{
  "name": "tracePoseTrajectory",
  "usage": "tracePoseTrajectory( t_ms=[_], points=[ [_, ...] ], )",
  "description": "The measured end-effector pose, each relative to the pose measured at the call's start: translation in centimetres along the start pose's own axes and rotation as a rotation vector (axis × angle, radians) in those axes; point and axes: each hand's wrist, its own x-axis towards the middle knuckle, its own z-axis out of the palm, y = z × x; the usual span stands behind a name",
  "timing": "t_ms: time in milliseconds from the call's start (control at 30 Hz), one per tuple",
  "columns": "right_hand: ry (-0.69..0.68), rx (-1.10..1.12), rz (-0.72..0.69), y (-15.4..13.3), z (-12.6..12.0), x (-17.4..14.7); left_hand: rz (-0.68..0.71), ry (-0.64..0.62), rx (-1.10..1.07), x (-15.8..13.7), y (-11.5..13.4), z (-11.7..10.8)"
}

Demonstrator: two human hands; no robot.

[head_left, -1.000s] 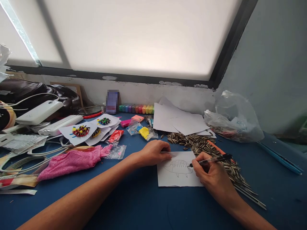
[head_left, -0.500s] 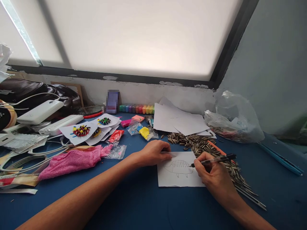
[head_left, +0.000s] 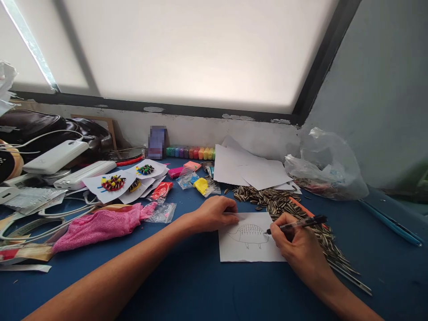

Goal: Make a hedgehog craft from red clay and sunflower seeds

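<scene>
A white sheet of paper (head_left: 240,253) lies on the blue table in front of me. On it is a line drawing of a round-backed animal (head_left: 252,234) with short legs and rows of small marks on its back. My right hand (head_left: 296,240) is closed around a black pen (head_left: 301,224), its tip at the drawing's right side. Resting on the sheet's upper left corner, my left hand (head_left: 216,214) has its thumb stretched out and its fingers bent, holding nothing. Striped sunflower seeds (head_left: 281,201) are heaped just beyond the paper.
Spare white sheets (head_left: 247,167) and a clear plastic bag (head_left: 329,174) lie behind the seeds. Leftward are finished seed-and-clay pictures (head_left: 113,185), a pink cloth (head_left: 100,227), yellow clay (head_left: 201,186) and white power banks (head_left: 55,156). A blue tool (head_left: 391,223) lies at right.
The pen has shifted very slightly at the right side of the drawing. My left hand keeps its place on the paper.
</scene>
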Motion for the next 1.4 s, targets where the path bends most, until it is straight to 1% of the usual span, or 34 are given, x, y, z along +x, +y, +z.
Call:
tracePoseTrajectory(
  t_ms=[533, 700, 933, 1133, 1267, 1400],
  points=[
    [-0.003, -0.016, -0.023, 0.15, 0.3, 0.24, -0.001, 0.009, -0.009, 0.01, 0.21, -0.03],
    [0.017, -0.012, -0.04, 0.18, 0.44, 0.36, -0.006, 0.008, -0.003, -0.01, 0.27, -0.02],
    [0.004, 0.016, -0.02, 0.26, 0.27, 0.07, -0.003, 0.009, 0.001, -0.01, 0.12, 0.06],
    [0.007, 0.061, 0.053, -0.04, -0.05, 0.47, 0.003, 0.002, -0.039, -0.15, 0.14, -0.3],
    [0.043, 0.032, 0.022, 0.03, -0.05, 0.55, -0.002, 0.003, -0.085, -0.23, 0.1, -0.42],
    [0.025, 0.025, 0.011, 0.22, 0.0, 0.37, -0.006, -0.004, -0.094, -0.17, 0.13, -0.41]
  ],
)
